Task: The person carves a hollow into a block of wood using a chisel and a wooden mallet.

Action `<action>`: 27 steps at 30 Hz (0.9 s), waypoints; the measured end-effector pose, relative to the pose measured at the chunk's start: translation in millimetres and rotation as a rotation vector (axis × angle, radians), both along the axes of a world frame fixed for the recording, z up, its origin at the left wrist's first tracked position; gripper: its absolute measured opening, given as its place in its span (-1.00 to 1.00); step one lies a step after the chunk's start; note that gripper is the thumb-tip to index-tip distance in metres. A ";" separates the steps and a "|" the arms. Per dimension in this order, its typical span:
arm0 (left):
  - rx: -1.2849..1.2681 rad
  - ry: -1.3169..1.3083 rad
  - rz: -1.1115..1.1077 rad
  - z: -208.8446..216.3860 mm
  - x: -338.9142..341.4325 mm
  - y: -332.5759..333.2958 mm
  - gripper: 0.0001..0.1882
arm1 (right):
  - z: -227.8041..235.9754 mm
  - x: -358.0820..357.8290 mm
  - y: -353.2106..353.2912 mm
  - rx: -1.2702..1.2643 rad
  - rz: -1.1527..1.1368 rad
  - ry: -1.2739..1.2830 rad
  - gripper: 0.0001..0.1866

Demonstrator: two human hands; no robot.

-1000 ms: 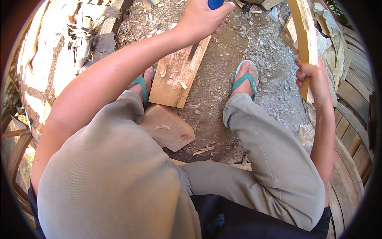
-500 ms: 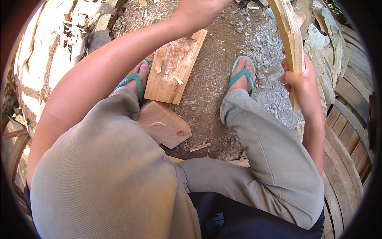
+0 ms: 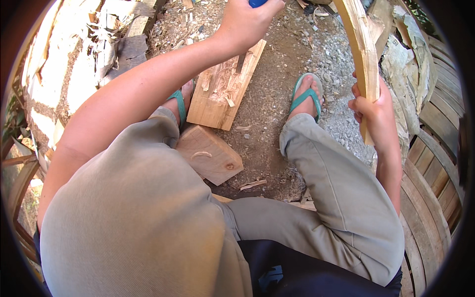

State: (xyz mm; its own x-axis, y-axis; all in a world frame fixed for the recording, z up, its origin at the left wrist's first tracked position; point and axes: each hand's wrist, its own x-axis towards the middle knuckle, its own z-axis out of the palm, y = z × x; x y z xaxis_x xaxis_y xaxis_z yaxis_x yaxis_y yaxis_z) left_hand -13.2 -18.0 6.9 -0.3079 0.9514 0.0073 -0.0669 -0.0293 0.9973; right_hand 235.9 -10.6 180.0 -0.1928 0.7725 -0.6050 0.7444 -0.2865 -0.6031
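Observation:
Near the top edge my left hand (image 3: 245, 24) is closed round a chisel (image 3: 241, 63). The end of its blue handle shows above the fist, and its dark blade comes out below. The blade tip is over the roughly cut hollow of a wooden block (image 3: 213, 110), though I cannot tell how deep it sits. Loose chips lie in that hollow. At the right, my right hand (image 3: 373, 106) grips the lower end of a long, pale wooden bar (image 3: 365, 59), held raised. The bar's upper end runs out of view.
A second wooden block (image 3: 210, 156) with a knot lies nearer me, touching the first. My sandalled feet (image 3: 307, 96) stand on either side. Wood shavings (image 3: 253, 184) and gravel (image 3: 339, 106) cover the ground. Slatted wood (image 3: 440, 163) curves along the right; scraps (image 3: 129, 52) lie at the left.
My left hand has come slightly down, bringing the blue handle end and the chisel blade into view. The bar in my right hand has dropped a little. The whole view has shifted slightly.

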 end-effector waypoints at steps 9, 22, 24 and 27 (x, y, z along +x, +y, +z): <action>0.026 0.093 0.029 14.1 2.5 -4.5 -0.66 | 2.7 0.7 -7.3 -0.029 -0.046 0.134 -0.43; 0.098 0.120 0.001 3.9 9.7 -2.5 -0.69 | 3.7 -1.5 -17.7 0.078 0.110 0.061 -0.30; 0.117 0.177 -0.007 1.9 11.3 0.0 -0.69 | 6.5 1.3 -17.9 0.082 0.096 0.066 -0.30; 0.093 0.242 -0.053 -0.7 11.8 3.5 -0.69 | 16.8 10.6 -14.5 0.180 0.077 0.092 -0.24</action>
State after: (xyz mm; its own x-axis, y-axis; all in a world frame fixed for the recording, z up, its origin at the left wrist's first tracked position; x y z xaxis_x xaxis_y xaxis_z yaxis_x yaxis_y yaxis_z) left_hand -1.4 -14.4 6.2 -0.2361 0.9580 0.1627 0.1693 -0.1243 0.9777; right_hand 246.5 -25.1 196.8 -0.3035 0.8473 -0.4359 0.6995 -0.1125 -0.7057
